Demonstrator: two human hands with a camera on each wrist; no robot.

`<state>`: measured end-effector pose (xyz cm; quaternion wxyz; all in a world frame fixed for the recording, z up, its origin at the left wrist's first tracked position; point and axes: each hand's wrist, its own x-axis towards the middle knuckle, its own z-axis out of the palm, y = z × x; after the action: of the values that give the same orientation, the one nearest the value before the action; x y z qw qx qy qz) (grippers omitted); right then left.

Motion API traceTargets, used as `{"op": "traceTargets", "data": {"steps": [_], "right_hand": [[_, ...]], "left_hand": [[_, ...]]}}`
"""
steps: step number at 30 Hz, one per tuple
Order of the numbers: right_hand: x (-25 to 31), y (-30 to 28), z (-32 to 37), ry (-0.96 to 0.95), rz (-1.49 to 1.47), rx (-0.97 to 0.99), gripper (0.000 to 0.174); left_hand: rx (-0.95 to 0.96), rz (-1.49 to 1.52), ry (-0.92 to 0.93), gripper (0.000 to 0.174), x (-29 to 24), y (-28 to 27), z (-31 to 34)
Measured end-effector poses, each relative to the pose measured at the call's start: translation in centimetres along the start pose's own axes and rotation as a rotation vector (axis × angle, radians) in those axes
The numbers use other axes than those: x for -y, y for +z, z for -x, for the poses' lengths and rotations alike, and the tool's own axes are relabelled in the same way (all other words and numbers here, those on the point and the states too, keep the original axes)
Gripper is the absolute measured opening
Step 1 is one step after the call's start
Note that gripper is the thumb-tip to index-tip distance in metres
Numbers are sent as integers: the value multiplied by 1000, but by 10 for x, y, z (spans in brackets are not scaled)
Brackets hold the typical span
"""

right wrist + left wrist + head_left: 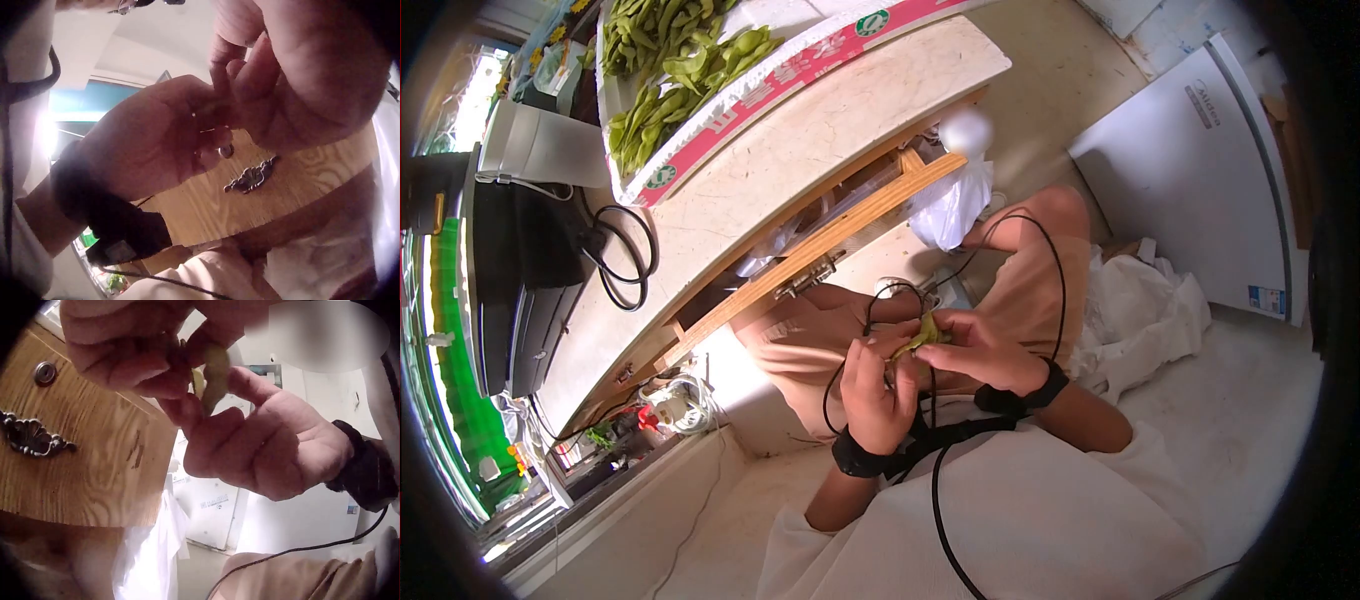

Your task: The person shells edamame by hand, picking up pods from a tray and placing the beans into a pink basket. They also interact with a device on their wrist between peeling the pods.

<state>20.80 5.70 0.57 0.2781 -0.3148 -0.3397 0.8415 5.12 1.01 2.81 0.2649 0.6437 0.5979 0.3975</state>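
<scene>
A green soybean pod (pixel 927 332) is held between both hands above the lap. My right hand (pixel 997 352) pinches it with thumb and fingers. My left hand (pixel 877 393) grips the near side, its fingertips close against those of the other hand. In the left wrist view, the pod (pixel 216 378) stands upright beside the right hand's (pixel 269 440) thumb, with a paler green strip (pixel 198 382) next to it. Fingers hide the pod in the right wrist view, where the left hand (pixel 156 140) meets the right hand (pixel 312 75).
A white foam box (pixel 750 97) with many soybean pods (pixel 690 80) stands on the tabletop (pixel 820 120). Below it, a wooden drawer (pixel 820 255) is pulled out. A white plastic bag (pixel 953 210) hangs at its end. Black cables (pixel 1060 270) cross the lap; a small white fridge (pixel 1190 170) stands right.
</scene>
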Motion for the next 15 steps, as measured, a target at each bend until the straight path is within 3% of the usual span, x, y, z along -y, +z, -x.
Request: {"op": "traceTargets", "data": {"steps": [2,7,10,12,15], "right_hand": [[9,0,0,32,47,6,19],[5,-3,0,37,228,-14,14],[2,-3,2,18,210,-57,18],[-5,-11,2,-157,497,-68,23],[-15,-12,1,-216,440,-89,20]], "left_hand": [[-11,-6,16,12,-1,0,1],[-21,362,-319,11,-8,-3,3],[-24,247,-225,10,-3,0,5],[-2,205,-218,10,-1,0,7],[-16,150,-153,10,-2,1,5]]}}
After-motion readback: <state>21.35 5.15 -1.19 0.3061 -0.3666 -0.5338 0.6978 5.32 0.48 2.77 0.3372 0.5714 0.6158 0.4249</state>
